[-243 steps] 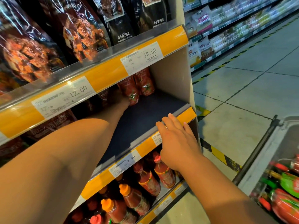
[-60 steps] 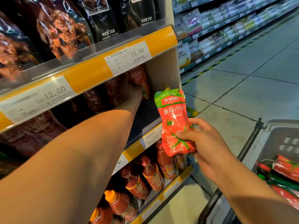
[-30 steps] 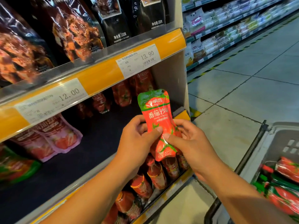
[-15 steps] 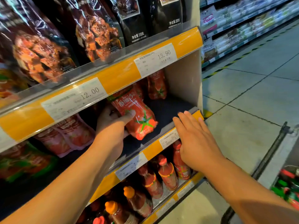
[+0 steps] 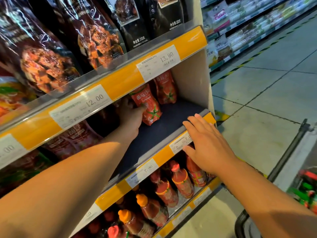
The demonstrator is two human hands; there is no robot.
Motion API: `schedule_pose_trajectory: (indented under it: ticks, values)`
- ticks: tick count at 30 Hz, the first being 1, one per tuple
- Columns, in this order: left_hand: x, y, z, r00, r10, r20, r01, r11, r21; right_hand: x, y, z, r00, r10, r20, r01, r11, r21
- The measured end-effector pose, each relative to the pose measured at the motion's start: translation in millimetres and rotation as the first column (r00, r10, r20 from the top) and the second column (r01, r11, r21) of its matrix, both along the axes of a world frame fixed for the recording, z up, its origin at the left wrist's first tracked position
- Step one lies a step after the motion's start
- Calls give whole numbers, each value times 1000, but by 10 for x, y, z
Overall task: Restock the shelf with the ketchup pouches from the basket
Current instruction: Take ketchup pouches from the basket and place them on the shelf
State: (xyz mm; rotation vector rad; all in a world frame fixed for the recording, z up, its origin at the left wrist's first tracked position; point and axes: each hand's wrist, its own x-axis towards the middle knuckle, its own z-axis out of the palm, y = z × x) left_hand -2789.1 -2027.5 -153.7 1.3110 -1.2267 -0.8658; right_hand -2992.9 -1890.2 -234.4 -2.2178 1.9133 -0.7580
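Observation:
My left hand (image 5: 131, 114) reaches deep into the dark middle shelf (image 5: 171, 124) and grips a red ketchup pouch (image 5: 148, 107) with a tomato print, thumb across its front. The pouch stands upright on the shelf board. Another red ketchup pouch (image 5: 165, 89) stands behind it by the shelf's right wall. My right hand (image 5: 205, 145) lies open with straight fingers over the shelf's front edge and its price strip. The basket (image 5: 307, 184) shows at the right edge with red and green pouches inside.
Dark snack bags (image 5: 96, 35) hang on the shelf above. Ketchup bottles (image 5: 178, 182) with red and orange caps fill the shelf below. Reddish pouches (image 5: 72, 140) sit at the left of the middle shelf. A tiled aisle (image 5: 265, 100) and another stocked rack (image 5: 248, 23) lie to the right.
My left hand has carried the pouch further back into the shelf and stood it up near the rear pouch. My right hand stays at the shelf edge.

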Motion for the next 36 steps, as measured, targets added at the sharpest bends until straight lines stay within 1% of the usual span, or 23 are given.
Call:
schedule_pose_trajectory:
  ticks: [5,12,17,22,26,31,34,36]
  values:
    - [62,-225,-77,990,74,118,-71,997,-25,-19,-4,16,999,17,42,-18,1000,11]
    - [-10,-292,-38,978,100,180,-97,995,-26,-31,-4,23,998,27,56,-27,1000,13]
    - [-142,-321,71,943,127,306,-120,992,-41,-41,-12,9,998,29,59,-30,999,16]
    - [-160,-329,125,930,131,344,-128,991,-30,-37,-22,-1,998,32,61,-34,999,28]
    - [-173,-288,61,928,135,347,-117,991,-72,-42,-23,2,998,36,46,-38,999,32]
    - [-171,-294,51,914,151,376,-129,988,-81,-47,-14,15,998,44,50,-46,998,40]
    - [-132,-292,18,893,160,421,-133,987,-92,-71,-7,65,995,78,61,-83,994,71]
    - [-113,-241,13,891,162,425,-137,987,-87,-171,0,129,991,108,74,-114,989,91]
